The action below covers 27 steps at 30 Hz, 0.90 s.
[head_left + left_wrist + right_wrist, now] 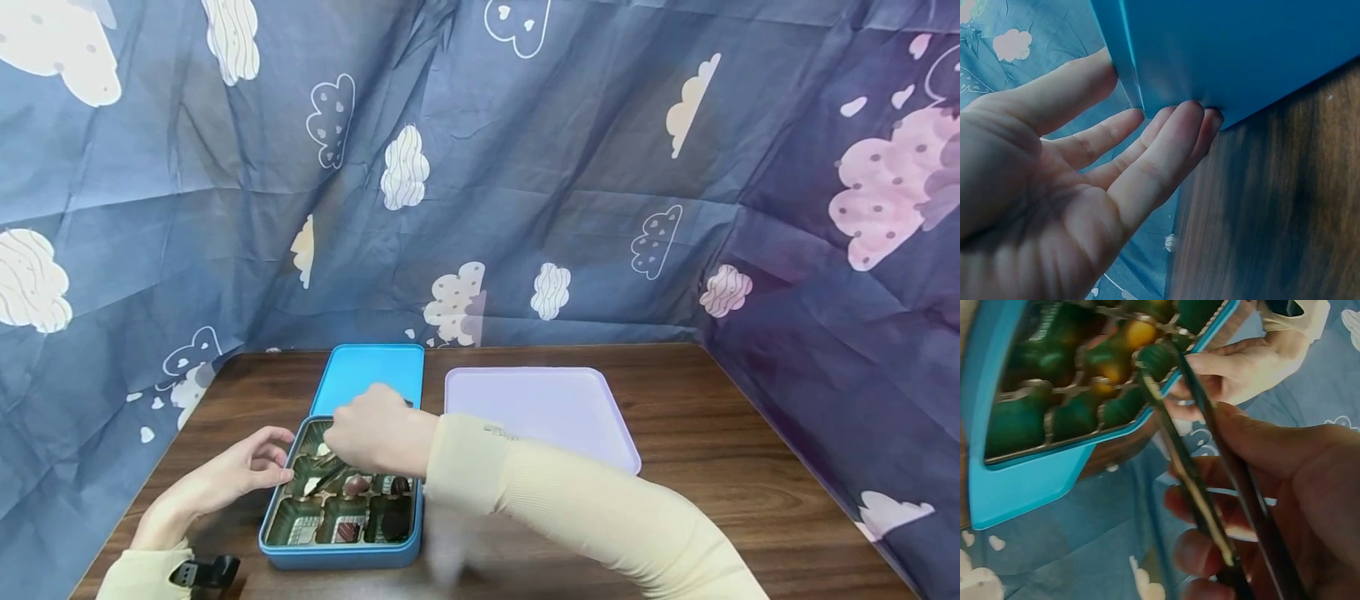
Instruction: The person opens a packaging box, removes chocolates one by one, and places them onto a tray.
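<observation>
A blue box [341, 557] holds a divided tray with several small sweets, among them a brown round one [356, 484] and a reddish one [347, 532]. My right hand [377, 432] reaches over the box's far half and grips dark metal tongs [1200, 481], thumb on one arm and fingers on the other. Their tips point down into a left-side compartment, close to a whitish piece [311, 486]. The tips stand apart in the right wrist view. Against the box's left wall, my left hand [236, 471] rests its fingertips [1188, 119], fingers loosely bent.
Behind the box lies a bright blue lid [378, 367], partly hidden by my right hand. A flat lavender tray [536, 408] is to the right, its near edge covered by my sleeve. Patterned cloth [480, 167] hangs behind the wooden table [720, 467].
</observation>
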Motion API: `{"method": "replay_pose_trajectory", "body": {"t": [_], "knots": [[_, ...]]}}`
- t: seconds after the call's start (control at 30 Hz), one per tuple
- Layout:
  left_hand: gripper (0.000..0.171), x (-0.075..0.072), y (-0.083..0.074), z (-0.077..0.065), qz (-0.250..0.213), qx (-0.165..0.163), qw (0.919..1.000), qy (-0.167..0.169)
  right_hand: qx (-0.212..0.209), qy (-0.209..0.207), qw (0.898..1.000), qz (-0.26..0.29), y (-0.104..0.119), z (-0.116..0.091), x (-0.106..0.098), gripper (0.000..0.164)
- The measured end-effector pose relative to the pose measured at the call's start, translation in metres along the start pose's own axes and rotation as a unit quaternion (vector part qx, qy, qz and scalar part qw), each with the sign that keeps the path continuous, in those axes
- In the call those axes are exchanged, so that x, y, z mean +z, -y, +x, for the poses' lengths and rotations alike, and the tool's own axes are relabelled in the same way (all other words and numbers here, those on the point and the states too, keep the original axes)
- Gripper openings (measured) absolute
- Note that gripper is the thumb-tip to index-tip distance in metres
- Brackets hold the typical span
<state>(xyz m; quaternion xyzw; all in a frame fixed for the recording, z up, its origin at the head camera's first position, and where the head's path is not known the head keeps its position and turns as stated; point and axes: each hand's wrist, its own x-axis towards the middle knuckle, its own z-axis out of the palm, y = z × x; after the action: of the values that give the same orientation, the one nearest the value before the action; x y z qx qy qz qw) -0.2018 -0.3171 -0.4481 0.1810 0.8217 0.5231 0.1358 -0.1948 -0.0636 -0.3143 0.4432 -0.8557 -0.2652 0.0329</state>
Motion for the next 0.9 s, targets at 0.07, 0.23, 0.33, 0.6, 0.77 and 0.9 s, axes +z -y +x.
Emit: {"method": "replay_pose_trajectory", "body": {"t": [0.07,0.23,0.33,0.6,0.77,0.9], "knots": [[0.048,0.0,0.0,-0.001,0.003,0.004,1.0,0.001,0.007,0.023,1.0,0.008,0.004,0.004,-0.005,0.012],[0.048,0.001,0.0,-0.001,0.009,0.003,0.9999,-0.001,0.016,0.057,0.998,0.017,0.007,0.014,-0.008,0.014],[0.049,0.001,0.0,-0.001,0.011,-0.003,0.9999,-0.002,0.013,0.069,0.997,0.018,0.008,0.018,-0.006,0.015],[0.05,0.002,0.001,-0.001,0.004,-0.011,0.9999,-0.002,-0.01,0.048,0.999,0.007,0.007,0.021,0.003,0.011],[0.049,0.001,0.0,-0.001,0.002,-0.011,0.9999,-0.003,-0.016,0.032,0.999,0.008,0.003,0.019,0.008,0.009],[0.05,0.001,-0.002,-0.001,0.009,-0.011,0.9999,-0.004,-0.015,0.028,0.999,0.009,-0.002,0.017,0.007,0.008]]}}
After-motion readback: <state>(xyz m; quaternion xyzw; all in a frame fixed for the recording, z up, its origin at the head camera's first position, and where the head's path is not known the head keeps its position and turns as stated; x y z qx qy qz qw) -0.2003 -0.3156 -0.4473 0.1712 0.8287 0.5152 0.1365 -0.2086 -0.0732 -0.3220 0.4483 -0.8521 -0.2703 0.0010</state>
